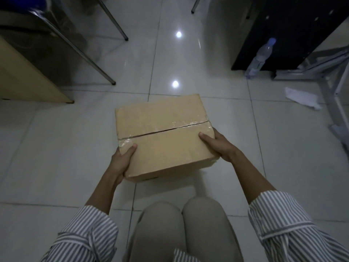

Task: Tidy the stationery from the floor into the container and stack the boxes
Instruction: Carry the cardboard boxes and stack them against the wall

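Note:
A brown cardboard box (162, 137), taped along its top seam, is in the middle of the view just in front of my knees. My left hand (121, 161) grips its near left corner, thumb on the top and fingers hidden down the side. At the right side, my right hand (219, 145) holds the box the same way, thumb on top. Whether the box touches the white tiled floor (56, 148) I cannot tell. No stationery or container is in view.
A tan cabinet (28, 80) stands at the left with slanted metal legs (83, 53) beside it. At the right are a black cabinet (279, 35), a plastic water bottle (261, 57), a grey metal frame (328, 87) and crumpled white paper (302, 97).

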